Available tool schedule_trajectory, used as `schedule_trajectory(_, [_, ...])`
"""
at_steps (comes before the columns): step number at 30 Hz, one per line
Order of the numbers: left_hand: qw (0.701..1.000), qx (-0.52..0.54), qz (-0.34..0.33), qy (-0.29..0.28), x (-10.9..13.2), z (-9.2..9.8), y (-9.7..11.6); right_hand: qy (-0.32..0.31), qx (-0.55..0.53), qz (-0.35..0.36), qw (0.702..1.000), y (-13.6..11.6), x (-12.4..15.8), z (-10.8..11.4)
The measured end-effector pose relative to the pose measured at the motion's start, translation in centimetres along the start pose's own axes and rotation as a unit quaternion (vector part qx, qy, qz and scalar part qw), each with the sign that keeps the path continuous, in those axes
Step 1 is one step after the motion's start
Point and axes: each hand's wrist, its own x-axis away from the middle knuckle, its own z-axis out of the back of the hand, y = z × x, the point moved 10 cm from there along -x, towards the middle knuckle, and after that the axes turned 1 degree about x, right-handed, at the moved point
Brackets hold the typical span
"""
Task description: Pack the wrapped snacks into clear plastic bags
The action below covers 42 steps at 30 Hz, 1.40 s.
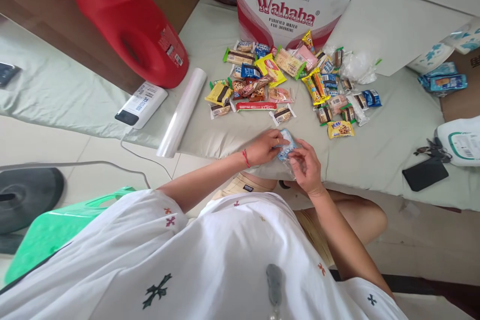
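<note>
Blue and white, a small packet (285, 140) sits between the person's two hands at the near edge of the pale green cloth (225, 137). The left hand (267, 146), with a red band (245, 158) at its wrist, grips the packet's left side, its fingers bent over the top. The right hand (306, 164) has its fingers curled and pinches the packet's right side near the lower corner.

Beyond them lies a loose spread of wrapped snacks (288, 62), reaching back to a red and white carton (292, 5) printed "Wahaha". A long red-wrapped bar (256, 106) lies along the near side of this spread, and a yellow packet (340, 129) rests at its near right. To the left, a clear plastic roll (182, 114) lies at a slant beside a white device (141, 105), with a big red jug (129, 25) behind. Far to the right, keys (433, 151) lie next to a flat black object (425, 173) and a white bottle (459, 142).
</note>
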Motion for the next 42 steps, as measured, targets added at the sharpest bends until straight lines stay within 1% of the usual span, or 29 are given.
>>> schedule_trajectory(2, [0.999,-0.046,-0.013,0.0,0.3,-0.4,0.4,0.061,-0.011,-0.042,0.997,1.1,0.4,1.8])
schedule_trajectory(4, [0.997,-0.079,-0.017,-0.003,0.4,-0.8,0.6,0.106,0.002,-0.056,0.993,1.6,0.9,3.7])
schedule_trajectory(5, [0.996,-0.092,-0.018,-0.007,0.5,-1.0,0.7,0.108,0.022,-0.049,0.993,1.6,1.1,4.2])
schedule_trajectory(6, [0.994,-0.104,-0.019,-0.01,0.5,-1.1,0.7,0.092,0.054,-0.033,0.994,1.3,1.4,4.3])
schedule_trajectory(8, [0.993,-0.119,-0.018,-0.013,0.4,-1.2,0.8,0.016,0.142,0.013,0.99,0.5,2.1,2.9])
schedule_trajectory(10, [0.992,-0.126,-0.015,-0.012,0.3,-1.2,0.8,-0.048,0.229,0.05,0.971,-0.1,3.5,1.0])
schedule_trajectory(11, [0.992,-0.129,-0.013,-0.011,0.3,-1.2,0.7,-0.06,0.259,0.06,0.962,-0.2,4.2,0.3])
schedule_trajectory(12, [0.991,-0.131,-0.011,-0.009,0.3,-1.1,0.6,-0.06,0.275,0.064,0.957,-0.3,4.8,-0.2])
schedule_trajectory(14, [0.992,-0.129,-0.011,-0.007,0.3,-1.1,0.6,-0.037,0.282,0.065,0.956,-0.6,5.9,-0.5])
schedule_trajectory(16, [0.993,-0.12,-0.013,-0.008,0.5,-1.3,0.8,-0.022,0.264,0.069,0.962,-1.2,6.8,-0.4])
schedule_trajectory(18, [0.993,-0.114,-0.012,-0.018,0.7,-1.6,0.9,-0.027,0.234,0.077,0.969,-2.1,7.5,-0.1])
schedule_trajectory(21, [0.992,-0.121,-0.002,-0.039,0.8,-2.2,0.9,-0.019,0.198,0.09,0.976,-3.8,8.1,1.7])
schedule_trajectory(23, [0.992,-0.116,0.004,-0.043,0.7,-2.3,0.8,0.032,0.199,0.078,0.976,-4.0,8.1,4.0])
schedule_trajectory(25, [0.994,-0.1,0.007,-0.038,0.6,-2.2,0.7,0.101,0.216,0.039,0.97,-3.0,8.1,6.5])
schedule_trajectory(26, [0.995,-0.091,0.007,-0.035,0.5,-2.1,0.6,0.119,0.225,0.016,0.967,-2.1,8.1,7.1])
schedule_trajectory(27, [0.996,-0.086,0.006,-0.033,0.5,-2.0,0.6,0.121,0.23,-0.003,0.966,-1.2,8.1,7.3])
schedule_trajectory(28, [0.996,-0.082,0.005,-0.032,0.4,-2.0,0.6,0.108,0.231,-0.015,0.967,-0.3,8.0,6.9])
schedule_trajectory(30, [0.996,-0.081,0.002,-0.03,0.4,-1.9,0.6,0.065,0.218,-0.023,0.973,0.9,7.9,5.1])
schedule_trajectory(32, [0.997,-0.079,-0.003,-0.027,0.4,-1.9,0.6,0.051,0.19,-0.024,0.98,1.0,7.5,3.5])
schedule_trajectory(35, [0.997,-0.073,-0.001,-0.025,0.4,-1.8,0.6,0.078,0.128,-0.037,0.988,0.1,6.5,2.7])
schedule_trajectory(36, [0.997,-0.071,0.002,-0.025,0.4,-1.8,0.6,0.092,0.105,-0.05,0.989,-0.2,6.1,2.9])
schedule_trajectory(38, [0.997,-0.067,0.006,-0.028,0.4,-1.8,0.5,0.134,0.053,-0.093,0.985,-0.2,5.6,4.3])
schedule_trajectory(39, [0.997,-0.067,0.007,-0.029,0.4,-1.8,0.5,0.165,0.02,-0.122,0.978,0.1,5.7,5.3])
schedule_trajectory(41, [0.997,-0.068,0.006,-0.029,0.4,-1.8,0.5,0.224,-0.057,-0.188,0.955,1.2,6.6,7.3])
schedule_trajectory(42, [0.997,-0.07,0.006,-0.027,0.4,-1.8,0.5,0.233,-0.099,-0.224,0.941,1.8,7.1,7.8])
